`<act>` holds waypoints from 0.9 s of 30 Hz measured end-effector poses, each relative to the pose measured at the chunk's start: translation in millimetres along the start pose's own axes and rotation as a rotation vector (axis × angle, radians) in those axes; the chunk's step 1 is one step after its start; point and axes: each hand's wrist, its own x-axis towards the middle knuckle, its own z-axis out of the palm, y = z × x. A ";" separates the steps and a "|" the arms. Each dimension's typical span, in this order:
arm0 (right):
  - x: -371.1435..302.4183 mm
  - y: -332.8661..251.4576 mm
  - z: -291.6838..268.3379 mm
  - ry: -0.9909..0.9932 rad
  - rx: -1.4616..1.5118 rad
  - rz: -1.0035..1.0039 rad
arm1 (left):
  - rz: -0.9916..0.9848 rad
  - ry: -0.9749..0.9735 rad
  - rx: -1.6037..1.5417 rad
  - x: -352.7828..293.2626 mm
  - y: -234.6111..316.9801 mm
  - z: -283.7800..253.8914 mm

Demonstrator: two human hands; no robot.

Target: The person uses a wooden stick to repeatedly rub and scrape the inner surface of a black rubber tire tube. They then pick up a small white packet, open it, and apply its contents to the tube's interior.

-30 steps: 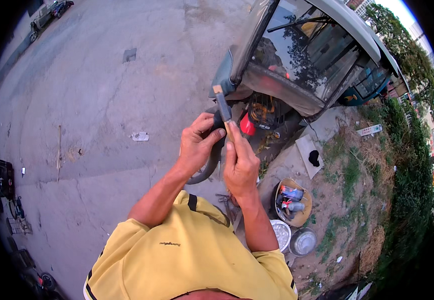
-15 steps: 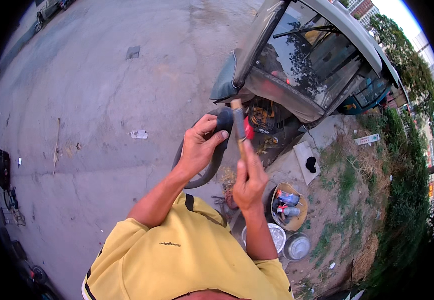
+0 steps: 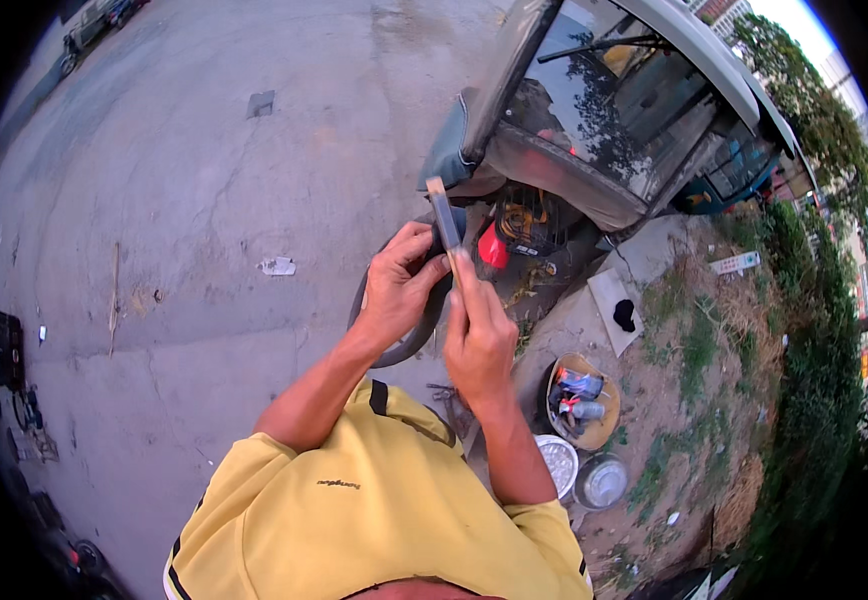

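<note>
My left hand (image 3: 391,285) is closed on a black rubber inner tube (image 3: 416,343), whose loop hangs below and behind the fingers. In my right hand (image 3: 481,345) is a flat wooden stick with a grey band (image 3: 443,215) round its upper part, possibly sandpaper. The stick points up and slightly left, its grey part against or just in front of the tube held by the left fingers; actual contact cannot be made out. My fingertips nearly meet, and the tube's upper section is partly hidden behind the stick.
Ahead on the right stands a covered three-wheeler (image 3: 594,130) with a red object (image 3: 493,246) below its front. Nearer are a round tub of bottles and tools (image 3: 614,400), a white basin (image 3: 557,463) and a metal pot (image 3: 602,482). A white board (image 3: 609,310) lies beside weedy ground.
My right hand has moved left and closer to my left hand, bringing the stick across the tube. The left hand still grips the tube in nearly the same place.
</note>
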 end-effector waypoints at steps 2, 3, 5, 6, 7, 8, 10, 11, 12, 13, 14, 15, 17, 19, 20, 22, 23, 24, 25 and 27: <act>21.3 1.0 3.7 0.004 0.026 -0.037 | 0.019 -0.016 0.007 0.4 1.9 -0.2; 25.2 4.7 2.7 0.035 0.070 -0.046 | 0.049 -0.032 0.000 -0.3 5.8 0.7; 12.2 13.1 -3.9 0.141 0.050 -0.099 | 0.005 -0.024 -0.061 -2.7 8.0 1.5; 0.0 14.5 -8.8 0.182 0.036 -0.127 | 0.013 -0.021 -0.049 -1.5 5.7 1.4; -12.0 8.7 -15.5 0.075 0.002 -0.065 | 0.020 -0.018 -0.037 -0.1 3.4 0.7; -14.5 5.2 -13.1 0.036 0.000 -0.036 | 0.017 -0.037 -0.020 -2.9 1.2 1.1; -12.8 -0.4 -4.0 -0.040 -0.003 0.025 | 0.051 -0.040 0.016 -1.3 -9.0 -2.1; -2.6 -1.9 -2.2 -0.095 -0.002 0.046 | 0.067 -0.046 0.041 -1.8 -11.5 -4.5; 8.2 2.0 2.0 -0.032 0.038 0.024 | 0.088 -0.075 0.054 -3.1 -9.9 -4.0; 17.7 6.7 6.1 0.031 0.077 0.001 | 0.109 -0.102 0.067 -6.0 -7.0 -2.4; 26.4 9.1 8.3 0.090 0.113 -0.037 | 0.139 -0.120 0.074 -5.6 -3.2 -0.1; 23.9 3.5 5.2 0.100 0.298 0.225 | 0.049 -0.116 -0.080 -8.2 1.4 4.9; 10.2 15.3 7.0 0.166 0.550 0.439 | 0.014 -0.128 -0.089 -6.2 -4.3 3.0; -3.0 31.2 9.3 0.117 0.623 0.529 | 0.003 -0.128 -0.084 -10.1 -4.7 4.8; -2.2 32.2 15.6 0.124 0.657 0.501 | 0.013 -0.126 -0.087 -9.6 1.1 8.0; -2.1 32.8 20.6 0.118 0.734 0.485 | 0.052 -0.126 -0.020 -10.1 -0.2 7.5; 0.0 33.2 20.3 0.101 0.780 0.492 | 0.086 -0.124 0.051 -8.7 -4.0 4.3; 2.3 33.6 19.7 0.085 0.825 0.498 | 0.120 -0.123 0.122 -7.3 -6.4 0.5; 5.5 34.0 18.8 0.111 0.826 0.505 | 0.139 -0.146 0.174 -5.7 -7.7 -3.7; 8.3 41.0 12.4 0.136 0.838 0.481 | 0.174 -0.199 0.274 -2.4 -7.2 -11.4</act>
